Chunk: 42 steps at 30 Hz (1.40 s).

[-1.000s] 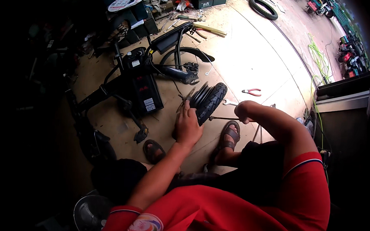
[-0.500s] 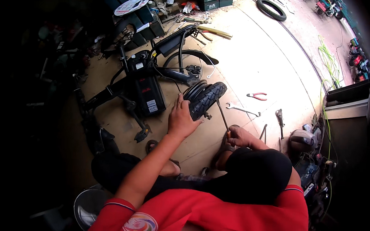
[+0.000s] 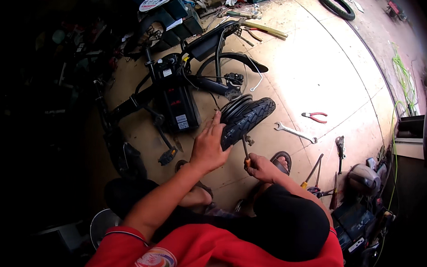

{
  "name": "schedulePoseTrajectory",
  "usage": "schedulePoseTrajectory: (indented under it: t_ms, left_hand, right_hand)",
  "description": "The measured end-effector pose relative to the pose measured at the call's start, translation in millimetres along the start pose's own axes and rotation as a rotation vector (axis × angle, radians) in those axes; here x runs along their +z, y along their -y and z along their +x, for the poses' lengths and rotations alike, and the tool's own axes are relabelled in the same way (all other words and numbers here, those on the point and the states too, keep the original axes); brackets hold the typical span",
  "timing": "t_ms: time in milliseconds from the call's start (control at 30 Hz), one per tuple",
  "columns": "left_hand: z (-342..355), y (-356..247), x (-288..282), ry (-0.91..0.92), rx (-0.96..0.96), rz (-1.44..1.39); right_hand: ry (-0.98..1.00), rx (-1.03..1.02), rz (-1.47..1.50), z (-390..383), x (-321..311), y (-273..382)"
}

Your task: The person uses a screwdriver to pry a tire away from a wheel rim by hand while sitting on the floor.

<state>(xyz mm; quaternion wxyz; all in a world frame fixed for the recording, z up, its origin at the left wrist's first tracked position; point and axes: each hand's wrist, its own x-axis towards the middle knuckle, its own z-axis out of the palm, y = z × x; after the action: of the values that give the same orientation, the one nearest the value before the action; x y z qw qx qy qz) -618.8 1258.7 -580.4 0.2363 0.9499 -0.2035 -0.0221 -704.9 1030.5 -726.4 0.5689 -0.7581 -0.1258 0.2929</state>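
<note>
My left hand (image 3: 207,145) grips the near side of a small black wheel (image 3: 251,115) with a treaded tire and several dark rings at its rim side. My right hand (image 3: 260,168) is closed on the orange handle of a screwdriver (image 3: 245,149), whose metal shaft reaches up to the tire's lower edge, beside a small dark fitting (image 3: 249,141). Just beyond the wheel, a dark folding electric bike frame (image 3: 137,100) with a black battery case (image 3: 173,108) lies on the tiled floor.
Right of the wheel lie a wrench (image 3: 296,132), red-handled pliers (image 3: 314,117), an adjustable tool (image 3: 340,152) and more hand tools. A grey rounded metal part (image 3: 362,178) and boxes crowd the right. A spare tire (image 3: 336,7), green hose (image 3: 402,74) and cluttered tools line the back.
My right hand has come down and leftward with the screwdriver, its tip now lower on the tire. My left hand stays on the wheel, which has shifted slightly. The view has shifted too.
</note>
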Motion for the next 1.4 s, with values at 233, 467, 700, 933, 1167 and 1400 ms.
schedulePoseTrajectory:
  t_ms: [233,467,700,933,1167,1400]
  left_hand:
    - [6,-17,3,-0.029,0.043,0.044]
    - [2,-22,6,-0.057,0.044,0.024]
    - [-1,-24,6,-0.044,0.041,0.044]
    - [2,-24,6,-0.055,0.071,0.033]
    - [-7,-14,5,-0.032,0.092,0.056]
    - [-3,-20,12,-0.068,0.092,0.033]
  right_hand:
    - [-0.039,-0.039,-0.017,14,2,8]
    - [-0.078,-0.037,-0.061,16,8,-2]
    - [-0.090,-0.061,-0.028,21,10,-5]
    - [-0.163,-0.069,-0.019,-2,4,-6]
    - [-0.370,-0.134,0.124,-54,0,4]
    - [-0.371,-0.085,-0.070,-82,-42,57]
